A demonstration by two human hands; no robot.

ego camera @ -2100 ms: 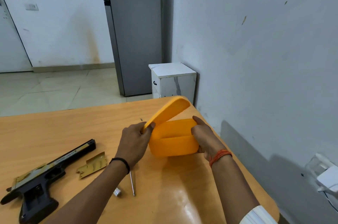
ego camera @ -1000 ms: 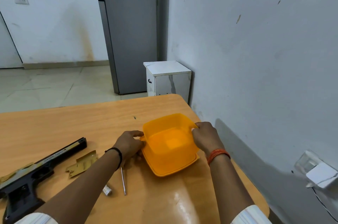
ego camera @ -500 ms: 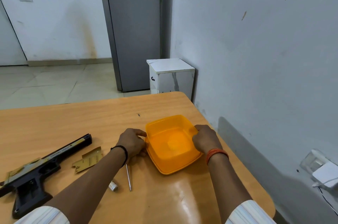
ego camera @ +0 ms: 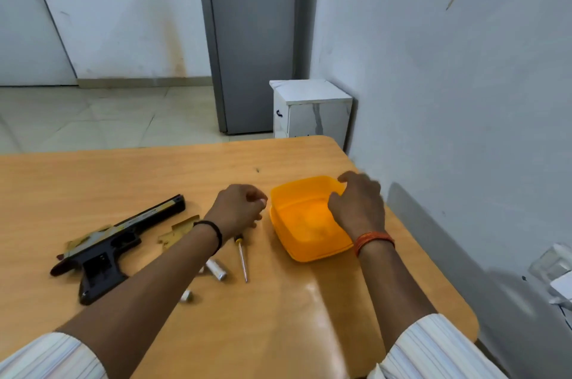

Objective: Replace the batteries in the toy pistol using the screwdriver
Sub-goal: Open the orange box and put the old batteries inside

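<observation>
The left hand point(ego camera: 238, 208) hovers loosely curled, holding nothing, beside the orange container point(ego camera: 306, 220) on the bench point(ego camera: 93, 177). The blurred right hand point(ego camera: 359, 205) hangs over it, fingers curled; contact unclear.

Nothing's really reading clearly here; the toy pistol point(ego camera: 123, 234) is showing a line of print along its slide, but it's too blurry to make out.
</observation>
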